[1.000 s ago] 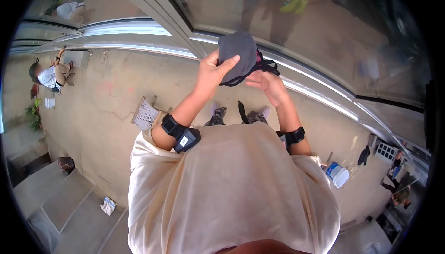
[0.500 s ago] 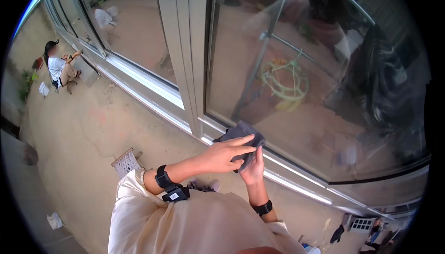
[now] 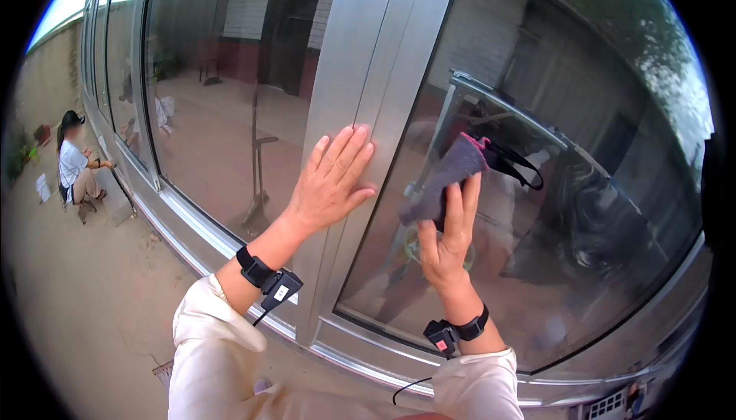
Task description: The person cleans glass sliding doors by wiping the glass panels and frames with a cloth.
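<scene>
My left hand (image 3: 331,178) lies flat with fingers spread on the silver metal window post (image 3: 368,60). It holds nothing. My right hand (image 3: 451,240) has a dark grey cloth (image 3: 452,171) with a pink edge and black straps, pressed against the large glass pane (image 3: 491,282) right of the post. The fingers of that hand lie over the lower part of the cloth. Black devices are strapped to both wrists.
A crouching person (image 3: 77,163) in a white top and black cap is at the far left, beside the window wall. A second glass pane (image 3: 222,129) stands left of the post. Window ledges (image 3: 192,228) run below the panes.
Both hands have moved up from in front of my body. My left hand has let go of the cloth and rests on the post; the cloth in my right hand is now against the glass. The view has tilted up.
</scene>
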